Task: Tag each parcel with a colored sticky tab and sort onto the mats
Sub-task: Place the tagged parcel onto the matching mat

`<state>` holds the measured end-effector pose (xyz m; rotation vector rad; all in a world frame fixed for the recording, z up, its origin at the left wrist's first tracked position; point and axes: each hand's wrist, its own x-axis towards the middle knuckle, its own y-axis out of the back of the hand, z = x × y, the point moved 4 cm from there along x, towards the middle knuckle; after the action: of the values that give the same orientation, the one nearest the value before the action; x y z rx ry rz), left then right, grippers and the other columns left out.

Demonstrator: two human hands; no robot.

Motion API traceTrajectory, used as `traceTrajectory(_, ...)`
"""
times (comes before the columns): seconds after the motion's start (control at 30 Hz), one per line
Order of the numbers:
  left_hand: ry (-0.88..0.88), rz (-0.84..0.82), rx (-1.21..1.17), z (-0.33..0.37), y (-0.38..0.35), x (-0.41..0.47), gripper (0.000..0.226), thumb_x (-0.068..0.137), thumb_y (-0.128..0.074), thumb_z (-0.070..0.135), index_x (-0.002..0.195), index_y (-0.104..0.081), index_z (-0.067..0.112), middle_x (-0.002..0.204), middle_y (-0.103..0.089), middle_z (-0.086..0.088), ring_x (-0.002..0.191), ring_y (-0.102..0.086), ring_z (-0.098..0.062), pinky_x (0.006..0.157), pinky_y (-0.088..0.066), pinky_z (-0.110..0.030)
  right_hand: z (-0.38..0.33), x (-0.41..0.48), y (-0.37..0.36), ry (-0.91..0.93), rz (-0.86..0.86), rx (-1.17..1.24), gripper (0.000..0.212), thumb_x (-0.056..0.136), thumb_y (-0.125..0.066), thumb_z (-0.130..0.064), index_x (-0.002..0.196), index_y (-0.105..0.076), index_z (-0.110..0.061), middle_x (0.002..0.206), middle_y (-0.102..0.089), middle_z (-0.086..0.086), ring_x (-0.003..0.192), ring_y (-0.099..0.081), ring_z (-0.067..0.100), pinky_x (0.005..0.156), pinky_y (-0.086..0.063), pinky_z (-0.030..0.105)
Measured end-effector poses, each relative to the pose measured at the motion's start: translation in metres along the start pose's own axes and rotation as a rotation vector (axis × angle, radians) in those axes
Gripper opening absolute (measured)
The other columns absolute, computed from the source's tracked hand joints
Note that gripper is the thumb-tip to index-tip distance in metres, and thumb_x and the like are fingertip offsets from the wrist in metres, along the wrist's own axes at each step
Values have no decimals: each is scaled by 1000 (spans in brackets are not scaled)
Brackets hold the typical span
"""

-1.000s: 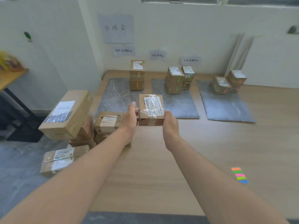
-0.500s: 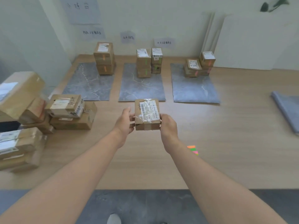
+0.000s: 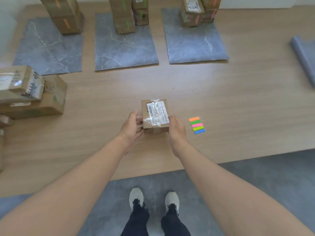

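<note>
I count three flat grey mats (image 3: 126, 48) from eleven to one o'clock, and one rolled mat (image 3: 305, 55) at two. Five sticky tabs (image 3: 196, 125) at three. One parcel (image 3: 154, 114) held between my left hand (image 3: 132, 127) and right hand (image 3: 176, 129). At least three piled boxes (image 3: 32, 97) at nine.

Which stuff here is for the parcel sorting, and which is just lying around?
For the job:
parcel, held by left hand and right hand
sticky tabs
left mat, middle mat, right mat
tagged boxes on the mats
waiting boxes at the left

Just lying about:
rolled grey sheet at the right edge
</note>
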<state>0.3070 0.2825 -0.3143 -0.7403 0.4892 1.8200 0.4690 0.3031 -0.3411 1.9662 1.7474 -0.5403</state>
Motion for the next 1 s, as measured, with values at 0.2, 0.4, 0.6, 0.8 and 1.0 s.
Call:
traceTrajectory(0.2,42,-38,13,-12,-1,8,36,105,-39,43,102,-63,17,95,-67,4,89,-66,-14,92,-50,-32,18,13,0,32,-6,27,20,103,-48,-29,111,-66,-28,98,-65,-22,89,-55,-8,73,-41,14)
traceTrajectory(0.4,-125,86,152,12,1,5,27,98,-45,42,109,-60,22,118,-59,-3,110,-55,-21,99,-49,-41,14,19,24,94,91,-11,24,101,-54,-25,120,-67,-22,103,-65,-18,94,-61,-3,69,-43,9)
traceTrajectory(0.6,-243,-43,-27,52,-39,4,48,91,-45,39,115,-67,4,99,-66,-11,79,-61,-21,69,-52,-33,13,38,97,177,295,-195,17,91,-67,-15,104,-75,-23,87,-69,-15,81,-65,7,80,-52,26)
traceTrajectory(0.8,-64,-317,-41,33,-109,2,51,102,-40,40,127,-63,2,125,-69,-17,114,-66,-30,103,-51,-45,25,64,138,232,295,-451,17,91,-69,-8,103,-76,-18,91,-72,-3,85,-63,12,87,-50,28)
traceTrajectory(1.0,69,-402,121,-18,-152,12,55,103,-34,46,139,-56,10,143,-58,-9,136,-50,-22,117,-36,-42,44,93,131,308,276,-525,16,87,-80,-28,98,-79,-17,93,-72,6,82,-67,17,84,-52,32)
